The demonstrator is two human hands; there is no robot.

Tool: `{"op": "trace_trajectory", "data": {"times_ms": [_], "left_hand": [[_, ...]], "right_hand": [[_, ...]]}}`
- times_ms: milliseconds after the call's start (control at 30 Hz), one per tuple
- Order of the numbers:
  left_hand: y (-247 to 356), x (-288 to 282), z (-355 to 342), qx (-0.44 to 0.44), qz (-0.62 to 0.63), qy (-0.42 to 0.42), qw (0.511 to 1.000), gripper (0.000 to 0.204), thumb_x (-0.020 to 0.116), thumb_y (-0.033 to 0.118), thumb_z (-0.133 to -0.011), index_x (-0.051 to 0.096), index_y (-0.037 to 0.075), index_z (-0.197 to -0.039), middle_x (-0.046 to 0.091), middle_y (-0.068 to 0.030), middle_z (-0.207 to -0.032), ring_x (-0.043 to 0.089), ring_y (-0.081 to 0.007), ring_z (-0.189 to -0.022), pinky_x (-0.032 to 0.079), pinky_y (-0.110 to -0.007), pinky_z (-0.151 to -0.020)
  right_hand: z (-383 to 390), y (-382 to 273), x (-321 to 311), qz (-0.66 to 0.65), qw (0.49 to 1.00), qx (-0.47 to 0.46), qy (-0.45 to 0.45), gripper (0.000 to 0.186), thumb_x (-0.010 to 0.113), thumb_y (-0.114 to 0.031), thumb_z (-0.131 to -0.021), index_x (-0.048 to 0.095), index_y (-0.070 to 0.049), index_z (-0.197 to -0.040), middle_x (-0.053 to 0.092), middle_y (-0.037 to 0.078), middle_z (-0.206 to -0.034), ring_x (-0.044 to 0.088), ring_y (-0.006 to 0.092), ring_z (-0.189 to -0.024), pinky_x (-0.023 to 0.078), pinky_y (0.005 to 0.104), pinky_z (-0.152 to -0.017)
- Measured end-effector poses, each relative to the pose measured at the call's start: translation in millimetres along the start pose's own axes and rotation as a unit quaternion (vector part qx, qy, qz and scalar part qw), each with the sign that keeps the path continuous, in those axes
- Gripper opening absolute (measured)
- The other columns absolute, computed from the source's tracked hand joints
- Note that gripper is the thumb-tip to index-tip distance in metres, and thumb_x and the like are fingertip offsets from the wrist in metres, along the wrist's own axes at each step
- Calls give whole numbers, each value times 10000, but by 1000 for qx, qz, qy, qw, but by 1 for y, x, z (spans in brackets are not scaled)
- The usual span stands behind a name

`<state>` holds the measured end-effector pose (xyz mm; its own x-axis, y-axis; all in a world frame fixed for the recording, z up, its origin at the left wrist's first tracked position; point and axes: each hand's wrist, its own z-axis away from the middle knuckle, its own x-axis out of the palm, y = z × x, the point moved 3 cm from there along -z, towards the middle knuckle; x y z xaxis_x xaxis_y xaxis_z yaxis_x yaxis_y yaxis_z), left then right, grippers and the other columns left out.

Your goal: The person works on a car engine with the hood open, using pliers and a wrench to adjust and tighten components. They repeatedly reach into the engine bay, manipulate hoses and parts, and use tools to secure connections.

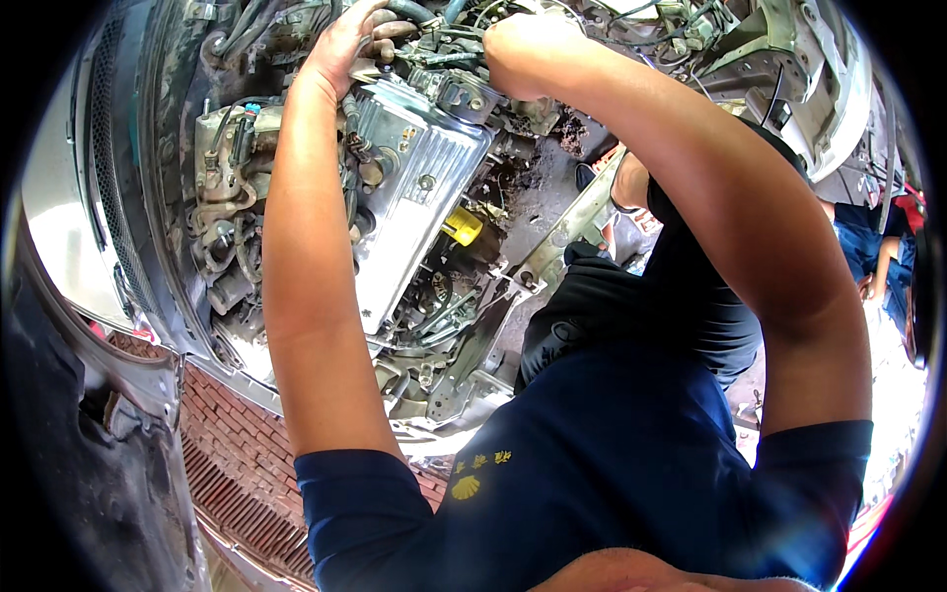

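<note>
My left hand (345,44) is at the far end of the engine, beside dark hoses and wiring. Its fingers are apart and slightly bent, with nothing visible held in them. My right hand (528,57) is curled into a fist above the wiring, its back toward me. The fingertips and whatever they grip are hidden beneath it. Between my forearms lies a silver ribbed engine cover (414,187). A dark connector block (464,97) sits at its far end, close to my right hand. A yellow cap (462,226) sticks out from the cover's right side.
Metal pipes and fittings (227,217) crowd the bay left of my left forearm. A front crossmember (552,247) runs along the right. The car's windshield-side panel (109,178) bounds the left. Brick paving (242,424) shows below. Another person (878,257) in blue is at the far right.
</note>
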<state>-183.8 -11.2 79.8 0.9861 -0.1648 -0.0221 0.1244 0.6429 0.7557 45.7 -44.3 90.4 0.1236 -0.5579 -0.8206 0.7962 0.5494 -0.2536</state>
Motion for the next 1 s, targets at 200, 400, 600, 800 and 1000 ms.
{"op": "trace_trajectory", "data": {"times_ms": [200, 400, 600, 800, 1000], "left_hand": [[1, 0, 2, -2, 5, -11, 1000, 500, 503, 500, -1031, 696, 59, -1165, 735, -71, -965, 577, -116, -623, 484, -249, -587], [5, 5, 4, 4, -22, -21, 1000, 520, 483, 519, -1033, 697, 62, -1161, 747, -80, -951, 608, -124, -623, 506, -255, -592], [8, 11, 7, 0, -30, -4, 1000, 535, 486, 537, -1024, 704, 66, -1155, 752, -73, -946, 614, -125, -633, 511, -259, -603], [9, 8, 9, -12, -37, -12, 999, 550, 489, 540, -1016, 715, 58, -1152, 750, -60, -949, 597, -122, -635, 498, -253, -610], [8, 9, 7, 4, -47, 4, 999, 551, 483, 531, -1017, 717, 51, -1155, 746, -63, -968, 590, -121, -669, 489, -245, -639]], "right_hand": [[0, -6, -5, -46, 998, 39, 6, 211, 693, -118, -818, 801, -30, -977, 774, 175, -957, 759, 347, -849, 608, 450, -733], [3, -7, -20, -34, 998, 56, -7, 262, 715, -217, -822, 802, -48, -1002, 779, 163, -1005, 754, 329, -930, 581, 482, -815], [5, -7, -28, -17, 995, 75, -70, 335, 730, -334, -855, 801, -115, -1099, 774, 90, -1138, 715, 317, -1091, 479, 580, -1007], [-3, -11, -25, 37, 991, 86, -100, 316, 720, -333, -863, 804, -140, -1099, 776, 82, -1126, 720, 316, -1076, 488, 577, -991], [6, -5, -26, -24, 995, 61, -78, 326, 729, -321, -841, 803, -130, -1095, 778, 98, -1108, 726, 301, -1064, 542, 493, -907]]}}
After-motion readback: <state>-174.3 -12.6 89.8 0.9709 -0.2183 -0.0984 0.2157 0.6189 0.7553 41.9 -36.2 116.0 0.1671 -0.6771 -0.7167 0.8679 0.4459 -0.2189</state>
